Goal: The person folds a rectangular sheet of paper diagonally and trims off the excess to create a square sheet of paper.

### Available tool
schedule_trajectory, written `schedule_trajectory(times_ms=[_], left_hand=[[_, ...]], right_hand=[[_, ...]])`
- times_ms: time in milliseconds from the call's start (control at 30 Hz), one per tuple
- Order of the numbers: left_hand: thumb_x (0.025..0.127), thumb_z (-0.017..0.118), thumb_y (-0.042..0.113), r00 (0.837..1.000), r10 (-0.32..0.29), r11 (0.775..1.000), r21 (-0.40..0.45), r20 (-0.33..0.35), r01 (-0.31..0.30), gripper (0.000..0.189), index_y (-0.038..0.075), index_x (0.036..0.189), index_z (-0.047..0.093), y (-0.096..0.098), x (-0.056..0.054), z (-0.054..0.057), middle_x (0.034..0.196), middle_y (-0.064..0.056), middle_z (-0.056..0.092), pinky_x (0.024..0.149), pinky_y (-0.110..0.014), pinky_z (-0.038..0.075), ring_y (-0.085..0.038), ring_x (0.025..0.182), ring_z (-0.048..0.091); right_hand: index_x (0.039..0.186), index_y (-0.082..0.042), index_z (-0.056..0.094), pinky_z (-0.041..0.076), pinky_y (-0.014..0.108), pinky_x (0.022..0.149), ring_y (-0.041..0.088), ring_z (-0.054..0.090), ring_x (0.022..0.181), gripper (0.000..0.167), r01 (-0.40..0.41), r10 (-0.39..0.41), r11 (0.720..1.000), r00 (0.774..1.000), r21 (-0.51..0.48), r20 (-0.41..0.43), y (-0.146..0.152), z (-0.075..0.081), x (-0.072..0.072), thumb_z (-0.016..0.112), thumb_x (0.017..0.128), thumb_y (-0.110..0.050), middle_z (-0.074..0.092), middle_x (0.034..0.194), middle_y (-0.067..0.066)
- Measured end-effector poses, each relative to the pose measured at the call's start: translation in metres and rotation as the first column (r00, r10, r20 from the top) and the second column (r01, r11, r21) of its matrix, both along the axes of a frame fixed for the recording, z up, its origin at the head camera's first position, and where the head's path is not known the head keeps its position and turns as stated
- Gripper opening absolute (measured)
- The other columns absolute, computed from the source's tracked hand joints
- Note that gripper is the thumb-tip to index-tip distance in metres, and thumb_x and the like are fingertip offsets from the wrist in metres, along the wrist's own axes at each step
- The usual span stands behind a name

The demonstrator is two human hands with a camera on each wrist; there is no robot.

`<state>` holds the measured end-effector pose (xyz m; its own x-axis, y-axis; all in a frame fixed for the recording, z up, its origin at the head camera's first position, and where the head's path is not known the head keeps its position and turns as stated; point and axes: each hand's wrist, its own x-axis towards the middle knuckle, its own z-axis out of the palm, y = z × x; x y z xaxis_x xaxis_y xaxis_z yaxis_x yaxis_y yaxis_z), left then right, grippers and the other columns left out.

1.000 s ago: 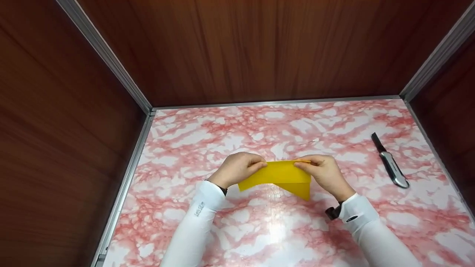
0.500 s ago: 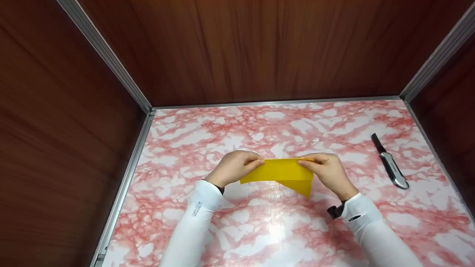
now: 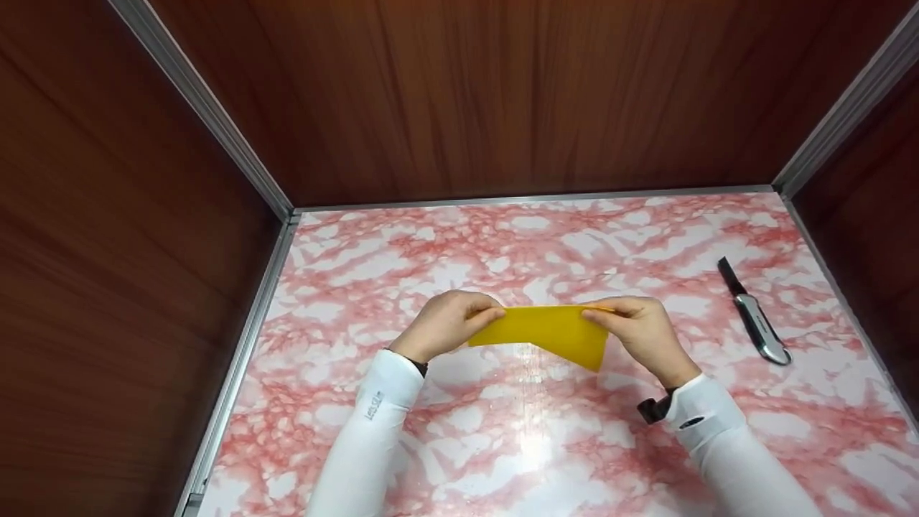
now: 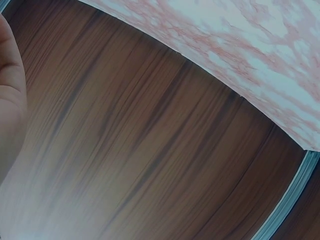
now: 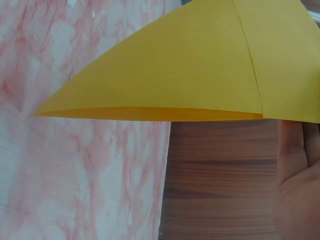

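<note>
A folded piece of yellow paper (image 3: 546,327) is stretched between my two hands above the table. My left hand (image 3: 449,323) pinches its upper left edge between thumb and fingers. At the upper right, my right hand (image 3: 639,330) pinches the other end, thumb toward me. The lower right of the paper hangs down in a slanted point. In the right wrist view the yellow paper (image 5: 165,75) shows a crease and a layered, slightly gaping lower edge. Only part of the left hand (image 4: 10,100) appears in the left wrist view, with no paper visible there.
A utility knife (image 3: 757,319) with its dark blade out lies on the right side of the red-and-white marbled table (image 3: 531,237). Brown wood-grain panels (image 3: 459,100) with metal edging enclose the left, back and right sides.
Both hands have drawn slightly apart, still pinching the paper. The paper's lower edge has risen, and the crease line across its lower right no longer shows in the head view.
</note>
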<state>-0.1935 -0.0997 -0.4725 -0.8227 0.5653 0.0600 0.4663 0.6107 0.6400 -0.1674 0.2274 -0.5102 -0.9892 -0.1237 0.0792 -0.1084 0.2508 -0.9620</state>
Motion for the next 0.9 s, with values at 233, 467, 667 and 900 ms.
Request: schedule_trajectory(times_ms=[233,467,667,900], left_hand=[[0.102,0.058,0.049,0.997,0.052,0.997,0.047,0.052,-0.054,0.032,0.025,0.105,0.079,-0.006,0.000,-0.001,0.092,0.016,0.070,0.079,-0.032,0.052,-0.008,0.081,0.062],[0.101,0.059,0.049,0.991,0.085,0.989,0.110,0.104,-0.097,0.029,0.027,0.105,0.079,-0.014,-0.001,-0.004,0.095,0.016,0.071,0.085,-0.036,0.052,-0.009,0.087,0.063],[0.097,0.066,0.050,0.983,0.130,0.970,0.188,0.130,-0.154,0.027,0.028,0.098,0.080,-0.018,-0.001,-0.007,0.095,0.016,0.073,0.082,-0.036,0.051,-0.010,0.087,0.064],[0.088,0.075,0.055,0.979,0.184,0.958,0.206,0.083,-0.197,0.024,0.032,0.089,0.082,-0.021,0.000,-0.008,0.087,0.020,0.073,0.075,-0.034,0.053,-0.008,0.081,0.065]], right_hand=[[0.104,-0.008,0.082,0.055,0.025,0.083,0.021,0.070,0.095,0.025,0.030,-0.030,0.999,1.000,-0.028,-0.001,0.005,0.002,0.000,0.081,0.090,-0.029,0.078,0.103,0.008],[0.106,-0.008,0.082,0.055,0.027,0.083,0.023,0.069,0.095,0.028,0.029,-0.028,0.999,0.999,-0.037,0.015,0.010,0.000,0.001,0.080,0.090,-0.031,0.077,0.105,0.009],[0.106,-0.007,0.082,0.054,0.026,0.080,0.022,0.068,0.092,0.028,0.037,-0.037,0.998,0.999,-0.045,0.005,0.013,-0.002,0.001,0.080,0.090,-0.031,0.077,0.104,0.009],[0.106,-0.006,0.081,0.055,0.027,0.079,0.022,0.068,0.092,0.028,0.041,-0.041,0.998,0.999,-0.052,0.011,0.014,-0.004,0.002,0.080,0.090,-0.029,0.077,0.103,0.010]])
